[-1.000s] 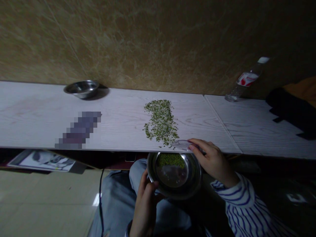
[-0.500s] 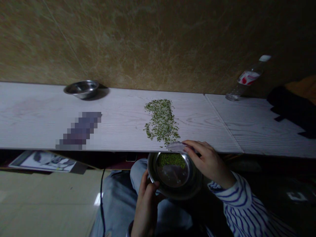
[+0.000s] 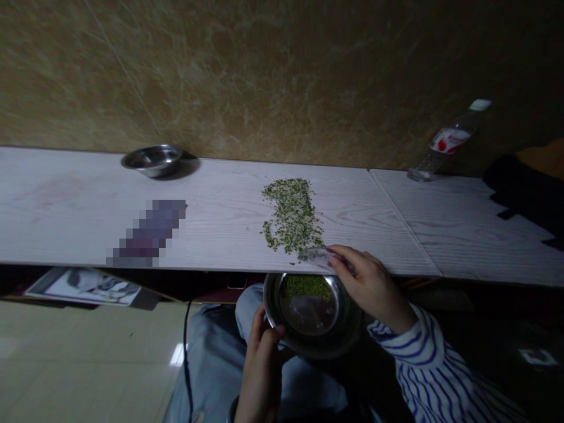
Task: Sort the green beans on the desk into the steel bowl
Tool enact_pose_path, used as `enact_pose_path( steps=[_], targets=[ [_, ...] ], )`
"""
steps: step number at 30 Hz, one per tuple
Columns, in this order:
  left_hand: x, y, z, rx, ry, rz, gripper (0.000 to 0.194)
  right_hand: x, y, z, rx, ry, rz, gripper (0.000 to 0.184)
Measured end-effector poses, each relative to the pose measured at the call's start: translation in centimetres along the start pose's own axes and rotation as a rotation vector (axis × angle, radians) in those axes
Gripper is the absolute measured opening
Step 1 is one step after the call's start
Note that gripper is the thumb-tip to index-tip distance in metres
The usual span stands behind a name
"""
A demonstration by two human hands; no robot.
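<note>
My left hand (image 3: 263,355) grips the near left rim of a steel bowl (image 3: 272,302), held below the front edge of the counter above my lap. Inside the bowl, small green mung beans (image 3: 306,286) lie along the far side. Pinched between the thumb and fingers of my right hand (image 3: 374,288) is a thin translucent plastic piece (image 3: 314,255); its exact kind is unclear. It rests low at the near edge of a scattered patch of mung beans (image 3: 291,208) on the counter, just above the bowl's far rim.
The white wood-grain counter (image 3: 229,223) runs along a marbled wall. A second steel bowl (image 3: 154,161) and a blurred-out flat object (image 3: 150,232) stand to the left. At the right are a plastic bottle (image 3: 445,144) and dark cloth (image 3: 524,194). A cable (image 3: 187,352) hangs beside my legs.
My right hand has shifted the plastic piece slightly forward, up against the near edge of the scattered beans. My left hand keeps its hold on the bowl. The view has turned slightly left.
</note>
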State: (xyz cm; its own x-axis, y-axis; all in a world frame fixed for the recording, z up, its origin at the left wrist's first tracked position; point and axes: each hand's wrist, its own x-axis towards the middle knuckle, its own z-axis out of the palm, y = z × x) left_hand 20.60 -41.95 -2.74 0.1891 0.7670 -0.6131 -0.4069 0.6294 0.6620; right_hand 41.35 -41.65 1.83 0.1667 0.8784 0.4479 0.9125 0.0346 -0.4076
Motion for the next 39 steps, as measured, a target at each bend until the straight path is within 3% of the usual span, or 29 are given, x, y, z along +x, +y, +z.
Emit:
enact_pose_path(
  steps=[7, 17, 28, 39],
  targets=[
    [0.2, 0.2, -0.5, -0.012, -0.076, 0.038, 0.058, -0.6, -0.2, -0.2, 0.020, 0.001, 0.047, 0.025],
    [0.1, 0.3, -0.4, -0.014, -0.039, 0.039, 0.061, 0.1, 0.8, 0.1, 0.051, 0.019, 0.155, 0.027],
    [0.6, 0.2, -0.4, 0.002, -0.058, 0.028, 0.061, 0.2, 0.0, 0.6, 0.032, 0.012, 0.072, 0.026],
    [0.7, 0.1, -0.5, 0.012, -0.050, 0.056, 0.060, 0.4, 0.0, 0.5, 0.018, -0.004, 0.075, 0.026]
  ],
)
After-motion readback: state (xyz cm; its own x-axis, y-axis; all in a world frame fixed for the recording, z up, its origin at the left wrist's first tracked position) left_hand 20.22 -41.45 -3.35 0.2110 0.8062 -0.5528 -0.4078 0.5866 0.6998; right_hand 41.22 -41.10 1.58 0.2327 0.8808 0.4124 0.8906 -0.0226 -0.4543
